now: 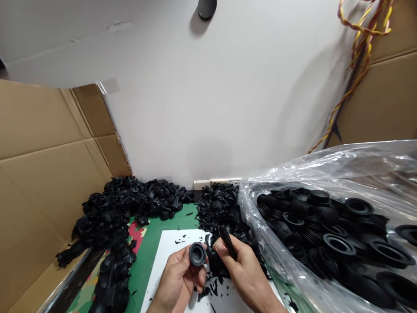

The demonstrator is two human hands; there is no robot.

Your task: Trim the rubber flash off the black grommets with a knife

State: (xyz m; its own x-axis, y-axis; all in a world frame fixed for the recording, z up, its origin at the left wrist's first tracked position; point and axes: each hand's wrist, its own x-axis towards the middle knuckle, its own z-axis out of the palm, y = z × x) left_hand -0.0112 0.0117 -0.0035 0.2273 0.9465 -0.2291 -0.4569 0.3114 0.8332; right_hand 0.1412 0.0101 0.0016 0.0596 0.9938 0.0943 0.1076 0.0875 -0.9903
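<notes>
Over a white sheet [165,250] scattered with black scraps, my left hand [178,280] holds a round black rubber part [197,254] between thumb and fingers, its ringed opening facing up toward me. Just to its right, my right hand [243,271] is closed around a slim dark tool [228,242], which slants up and to the left. The tool's tip is dark against the black scraps behind it and hard to make out. The tool and the rubber part are apart.
Black rubber pieces [112,217] are heaped at the left and back. A pile of black scraps [220,206] lies behind my hands. At the right, a clear plastic bag [257,226] holds many ringed black parts [339,244]. Cardboard [48,174] stands at the left; twisted wires [353,84] hang at the right.
</notes>
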